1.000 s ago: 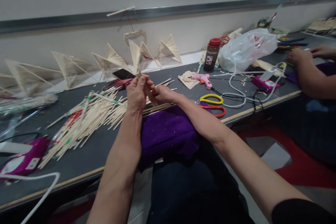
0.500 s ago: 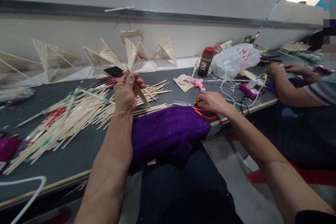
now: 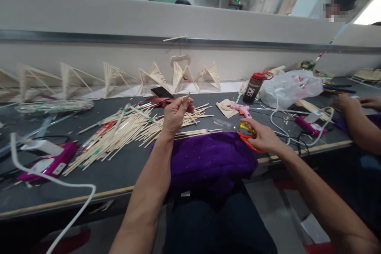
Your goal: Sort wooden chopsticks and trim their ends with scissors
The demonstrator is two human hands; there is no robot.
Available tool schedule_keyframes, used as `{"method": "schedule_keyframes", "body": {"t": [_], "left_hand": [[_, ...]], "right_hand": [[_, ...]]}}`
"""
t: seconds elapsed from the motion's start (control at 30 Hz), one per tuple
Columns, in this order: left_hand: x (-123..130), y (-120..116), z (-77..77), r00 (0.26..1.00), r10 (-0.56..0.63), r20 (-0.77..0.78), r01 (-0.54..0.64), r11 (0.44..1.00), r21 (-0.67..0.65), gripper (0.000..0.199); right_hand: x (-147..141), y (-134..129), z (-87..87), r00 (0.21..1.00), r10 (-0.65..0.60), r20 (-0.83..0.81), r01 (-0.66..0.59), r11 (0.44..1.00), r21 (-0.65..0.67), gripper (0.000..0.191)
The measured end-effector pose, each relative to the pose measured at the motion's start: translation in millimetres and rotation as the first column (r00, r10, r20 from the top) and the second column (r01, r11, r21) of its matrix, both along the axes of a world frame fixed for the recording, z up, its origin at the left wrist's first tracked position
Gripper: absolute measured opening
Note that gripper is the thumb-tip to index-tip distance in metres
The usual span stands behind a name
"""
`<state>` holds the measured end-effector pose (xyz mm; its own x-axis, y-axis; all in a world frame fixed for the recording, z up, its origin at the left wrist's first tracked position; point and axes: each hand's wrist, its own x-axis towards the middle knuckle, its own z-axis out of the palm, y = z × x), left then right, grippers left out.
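My left hand (image 3: 176, 114) is closed around a small bunch of thin wooden sticks (image 3: 186, 97). Only their ends show above the thumb; the fingers cover the rest. Over the right end of a folded purple cloth (image 3: 208, 154), my right hand (image 3: 263, 133) grips scissors (image 3: 249, 143) with orange loops and a yellow part by the fingers. Their blades point left and are blurred, so I cannot tell how far apart they are. Behind my left hand lies a spread pile of loose wooden sticks (image 3: 131, 131). A pink glue gun (image 3: 241, 108) lies just beyond my right hand.
Fan-shaped stick structures (image 3: 153, 76) line the wall. A dark bottle with a red cap (image 3: 253, 89) stands beside a white plastic bag (image 3: 291, 87). Magenta power boxes (image 3: 52, 162) with white cables lie on the bench. A co-worker's hands (image 3: 347, 103) are at the right.
The view has tilted up and turned left. The sticks in my left hand have turned, so their ends now show instead of their length. My right hand has raised the scissors slightly.
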<state>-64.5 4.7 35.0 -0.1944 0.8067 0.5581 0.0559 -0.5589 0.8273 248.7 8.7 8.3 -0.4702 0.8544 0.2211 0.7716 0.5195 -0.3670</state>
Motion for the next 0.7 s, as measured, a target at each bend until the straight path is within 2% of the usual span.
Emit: {"method": "schedule_keyframes", "body": {"t": [0.1, 0.2, 0.27, 0.4, 0.57, 0.7], "left_hand": [[0, 0, -1.8, 0.996, 0.038, -0.081, -0.038, 0.999, 0.009, 0.029], [-1, 0, -2.9, 0.978, 0.115, -0.176, -0.111, 0.993, 0.036, 0.029], [-2, 0, -3.7, 0.954, 0.174, -0.243, -0.16, 0.984, 0.078, 0.028], [-5, 1, -5.6, 0.865, 0.297, -0.404, -0.236, 0.952, 0.195, 0.026], [-5, 6, -10.4, 0.75, 0.4, -0.527, -0.297, 0.915, 0.273, 0.025], [-3, 9, -15.3, 0.699, 0.431, -0.571, -0.325, 0.902, 0.284, 0.025]], "right_hand": [[-20, -1, 7.3, 0.959, 0.094, -0.266, -0.086, 0.995, 0.04, 0.059], [-51, 2, 12.9, 0.894, 0.184, -0.408, -0.164, 0.983, 0.084, 0.056], [-71, 4, 14.9, 0.885, 0.181, -0.429, -0.171, 0.983, 0.062, 0.059], [-96, 6, 12.6, 0.916, 0.123, -0.383, -0.144, 0.989, -0.026, 0.064], [-105, 9, 4.1, 0.928, 0.075, -0.364, -0.099, 0.994, -0.047, 0.066], [-107, 9, 0.6, 0.926, 0.084, -0.368, -0.095, 0.995, -0.013, 0.064]]}}
